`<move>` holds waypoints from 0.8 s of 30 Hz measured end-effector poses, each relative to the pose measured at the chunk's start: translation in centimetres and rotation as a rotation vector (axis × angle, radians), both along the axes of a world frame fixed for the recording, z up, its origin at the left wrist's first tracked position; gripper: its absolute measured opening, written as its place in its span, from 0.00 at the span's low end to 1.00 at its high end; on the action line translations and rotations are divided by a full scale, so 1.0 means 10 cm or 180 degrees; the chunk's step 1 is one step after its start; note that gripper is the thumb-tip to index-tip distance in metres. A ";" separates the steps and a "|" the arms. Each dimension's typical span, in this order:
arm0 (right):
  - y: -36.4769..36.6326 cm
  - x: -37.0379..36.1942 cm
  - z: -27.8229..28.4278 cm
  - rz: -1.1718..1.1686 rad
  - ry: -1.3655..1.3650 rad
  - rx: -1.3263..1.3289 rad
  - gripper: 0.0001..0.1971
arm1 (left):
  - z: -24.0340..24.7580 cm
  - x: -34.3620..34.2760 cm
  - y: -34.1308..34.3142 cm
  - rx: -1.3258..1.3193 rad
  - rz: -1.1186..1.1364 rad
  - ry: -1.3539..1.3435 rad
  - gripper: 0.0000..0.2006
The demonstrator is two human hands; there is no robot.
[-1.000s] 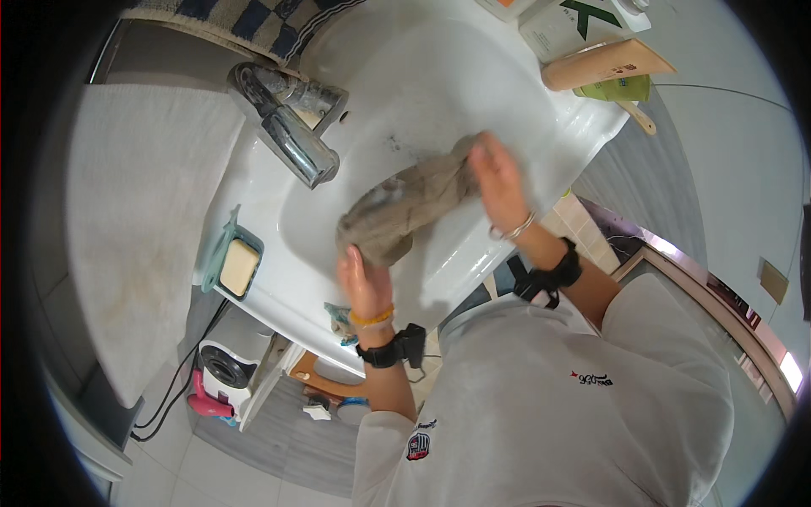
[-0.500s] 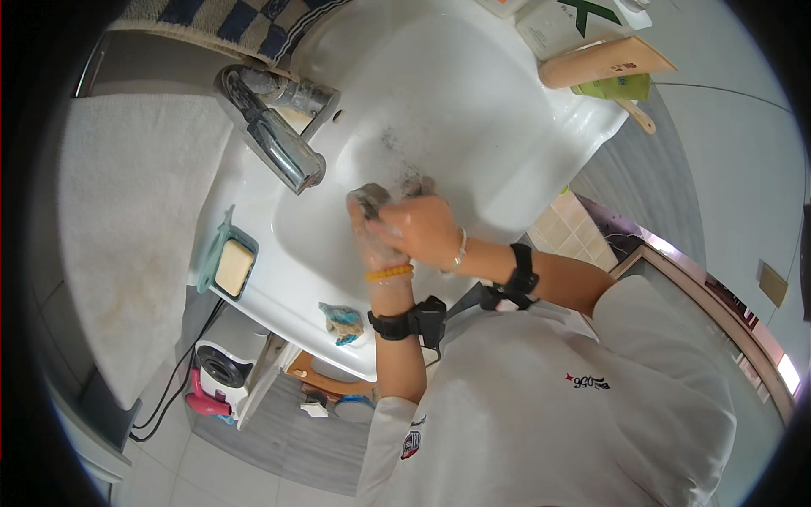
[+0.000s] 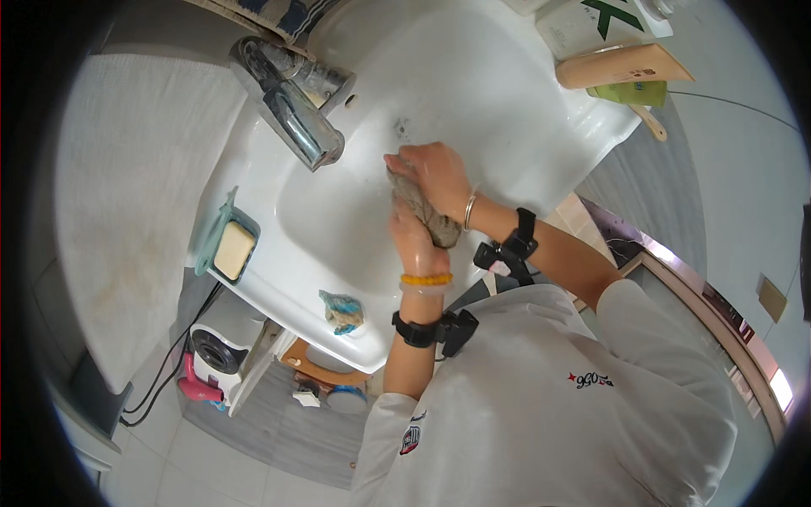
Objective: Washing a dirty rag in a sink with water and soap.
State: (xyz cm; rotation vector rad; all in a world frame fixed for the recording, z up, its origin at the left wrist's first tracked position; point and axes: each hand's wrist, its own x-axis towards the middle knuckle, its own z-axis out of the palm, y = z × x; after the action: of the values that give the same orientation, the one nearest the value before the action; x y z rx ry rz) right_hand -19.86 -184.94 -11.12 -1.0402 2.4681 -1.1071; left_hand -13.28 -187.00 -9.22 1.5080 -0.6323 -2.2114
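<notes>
Bright, even, whitish light on basin [image 3: 507, 110]. Small highlights along basin's right rim; stronger glints on chrome tap [image 3: 300, 127] at basin's left. Soft grey shading inside basin around hands [image 3: 435, 173]; hands mostly sharp, finger edges slightly soft. Blown-out white patch [image 3: 781, 389] far right of basin. Far left of basin falls dim. Fisheye bends door frame [image 3: 705, 308] right of basin; black vignette, bluish fringe round picture edge.

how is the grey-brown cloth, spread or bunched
Bunched: the grey-brown cloth is crumpled narrow between the left hand and right hand.
</notes>
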 end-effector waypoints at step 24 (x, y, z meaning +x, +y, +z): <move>0.97 -0.88 0.25 0.1815 -0.0376 0.0608 0.08 | 0.40 1.02 -0.83 -0.3873 -0.4559 -0.1706 0.16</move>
State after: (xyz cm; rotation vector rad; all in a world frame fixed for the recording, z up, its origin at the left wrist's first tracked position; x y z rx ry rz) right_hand -28.66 -175.22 -8.60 -1.4391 1.9452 -0.7115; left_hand -3.09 -195.29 -5.20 0.8417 -3.1347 -1.1118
